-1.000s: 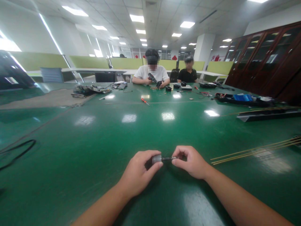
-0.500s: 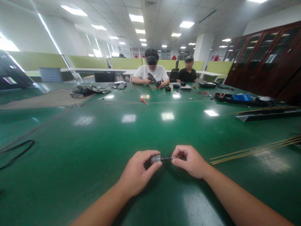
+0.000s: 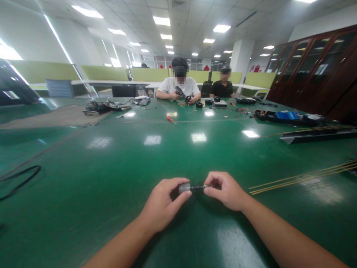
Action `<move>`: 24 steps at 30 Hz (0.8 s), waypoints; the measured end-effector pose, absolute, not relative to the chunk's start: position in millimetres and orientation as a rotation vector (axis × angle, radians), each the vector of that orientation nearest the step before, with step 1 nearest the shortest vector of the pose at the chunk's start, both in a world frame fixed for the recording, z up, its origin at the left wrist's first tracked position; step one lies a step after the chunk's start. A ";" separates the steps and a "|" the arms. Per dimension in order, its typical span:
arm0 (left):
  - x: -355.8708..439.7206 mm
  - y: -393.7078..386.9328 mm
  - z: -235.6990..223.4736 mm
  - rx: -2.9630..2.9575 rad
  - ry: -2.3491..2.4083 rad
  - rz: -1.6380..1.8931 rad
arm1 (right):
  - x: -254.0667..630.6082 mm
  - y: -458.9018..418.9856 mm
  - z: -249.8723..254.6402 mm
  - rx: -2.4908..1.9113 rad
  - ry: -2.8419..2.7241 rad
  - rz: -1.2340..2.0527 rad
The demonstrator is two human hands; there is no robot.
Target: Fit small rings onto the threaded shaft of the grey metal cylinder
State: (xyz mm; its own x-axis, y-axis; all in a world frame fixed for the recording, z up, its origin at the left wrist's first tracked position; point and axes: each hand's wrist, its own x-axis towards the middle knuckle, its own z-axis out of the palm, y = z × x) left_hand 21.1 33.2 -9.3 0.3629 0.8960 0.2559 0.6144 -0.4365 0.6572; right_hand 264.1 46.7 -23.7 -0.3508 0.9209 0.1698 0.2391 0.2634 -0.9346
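My left hand point(image 3: 164, 203) is closed around a short grey metal cylinder point(image 3: 184, 187), which lies between the thumb and fingers. From the cylinder's right end a thin dark shaft point(image 3: 197, 187) reaches across to my right hand point(image 3: 225, 191). There the thumb and fingertips pinch the shaft's far end, partly covering it. Whether cylinder and shaft are a single part I cannot tell. Both hands hover low over the green tabletop point(image 3: 111, 216).
Several thin brass-coloured rods point(image 3: 292, 180) lie on the right, with a dark metal channel point(image 3: 318, 135) behind them. A black cable point(image 3: 22, 182) loops at left. An orange screwdriver point(image 3: 171, 119) lies farther back. Across the table a person point(image 3: 178, 87) holds a power drill point(image 3: 180, 92); another sits alongside.
Both hands keep the same hold, with the cylinder and shaft almost still. Across the table, the person in black has turned their head slightly.
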 end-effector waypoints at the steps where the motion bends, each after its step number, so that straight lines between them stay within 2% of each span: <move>1: 21.3 33.4 -9.1 2.172 1.310 0.830 | 264.1 46.7 -23.5 -1.060 -1.765 1.121; 24: 21.7 33.8 -4.1 2.145 1.312 0.865 | 267.5 49.4 -25.1 -1.044 -1.701 1.200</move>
State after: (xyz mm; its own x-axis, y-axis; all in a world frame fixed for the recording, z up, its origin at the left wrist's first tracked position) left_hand 21.7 33.8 -4.1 0.3413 0.9017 0.2654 0.5997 -0.4263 0.6772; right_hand 267.5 49.4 -25.1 -0.3485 0.9267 0.1409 0.1784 0.2131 -0.9606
